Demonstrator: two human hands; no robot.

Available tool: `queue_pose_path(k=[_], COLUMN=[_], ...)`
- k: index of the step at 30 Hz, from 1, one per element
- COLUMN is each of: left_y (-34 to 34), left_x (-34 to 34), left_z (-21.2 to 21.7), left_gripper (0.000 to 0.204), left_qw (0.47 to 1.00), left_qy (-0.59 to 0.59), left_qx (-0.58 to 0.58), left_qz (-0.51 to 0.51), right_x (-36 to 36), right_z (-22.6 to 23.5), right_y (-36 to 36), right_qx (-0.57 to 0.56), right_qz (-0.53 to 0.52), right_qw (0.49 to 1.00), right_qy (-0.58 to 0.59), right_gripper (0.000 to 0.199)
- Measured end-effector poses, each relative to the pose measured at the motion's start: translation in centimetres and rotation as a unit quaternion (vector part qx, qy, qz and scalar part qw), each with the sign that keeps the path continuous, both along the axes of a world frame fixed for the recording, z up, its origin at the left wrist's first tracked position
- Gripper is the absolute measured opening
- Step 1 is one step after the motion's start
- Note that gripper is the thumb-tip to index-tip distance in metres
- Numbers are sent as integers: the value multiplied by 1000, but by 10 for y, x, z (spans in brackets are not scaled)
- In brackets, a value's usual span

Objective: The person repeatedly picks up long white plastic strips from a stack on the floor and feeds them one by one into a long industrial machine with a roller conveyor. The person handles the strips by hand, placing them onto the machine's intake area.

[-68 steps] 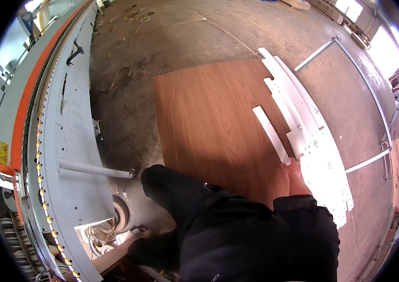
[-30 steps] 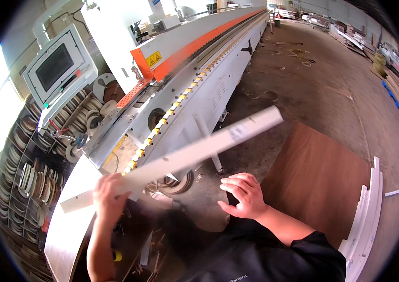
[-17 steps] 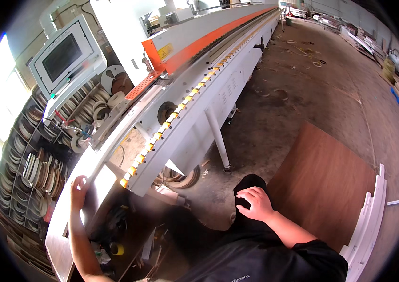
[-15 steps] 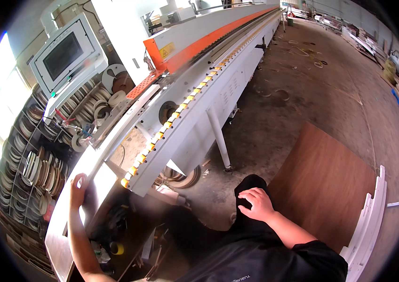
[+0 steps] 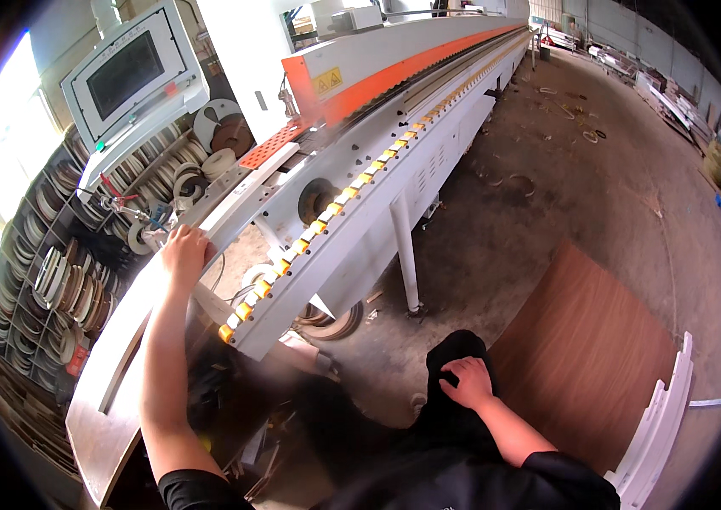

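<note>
The right hand (image 5: pixel 467 382) rests curled on the person's dark-clad knee, holding nothing. The left hand (image 5: pixel 184 251) has slid forward along the machine's infeed table (image 5: pixel 114 365), fingers pressing the white strip (image 5: pixel 241 200). A second ago both hands carried that strip; now it lies on the machine (image 5: pixel 394 127).

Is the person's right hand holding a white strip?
No, the right hand rests empty on the person's dark-clothed knee.
</note>
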State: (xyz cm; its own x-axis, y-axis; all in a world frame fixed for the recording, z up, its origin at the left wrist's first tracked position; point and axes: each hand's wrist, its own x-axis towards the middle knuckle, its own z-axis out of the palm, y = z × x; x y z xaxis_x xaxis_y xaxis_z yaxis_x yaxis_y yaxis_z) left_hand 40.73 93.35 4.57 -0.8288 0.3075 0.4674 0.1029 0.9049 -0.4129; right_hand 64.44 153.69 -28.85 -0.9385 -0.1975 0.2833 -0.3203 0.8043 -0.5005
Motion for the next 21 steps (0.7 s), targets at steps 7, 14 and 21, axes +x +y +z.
queue_pose_path(k=[7,14,21], left_y=[3,7,49], left_x=[-38,-50,-101], left_z=[-11,-6,-4], left_gripper=[20,21,26], left_qw=[992,994,990], left_qy=[36,35,19], left_qx=[55,66,111], left_qz=[104,82,80], right_x=[-4,-22,-31], right_z=[-1,5,3], right_y=[6,-13,-16], right_qx=[-34,-30,-23], right_qz=[-16,3,7], right_qw=[999,1000,1000], right_qy=[24,6,-8], right_gripper=[25,20,19])
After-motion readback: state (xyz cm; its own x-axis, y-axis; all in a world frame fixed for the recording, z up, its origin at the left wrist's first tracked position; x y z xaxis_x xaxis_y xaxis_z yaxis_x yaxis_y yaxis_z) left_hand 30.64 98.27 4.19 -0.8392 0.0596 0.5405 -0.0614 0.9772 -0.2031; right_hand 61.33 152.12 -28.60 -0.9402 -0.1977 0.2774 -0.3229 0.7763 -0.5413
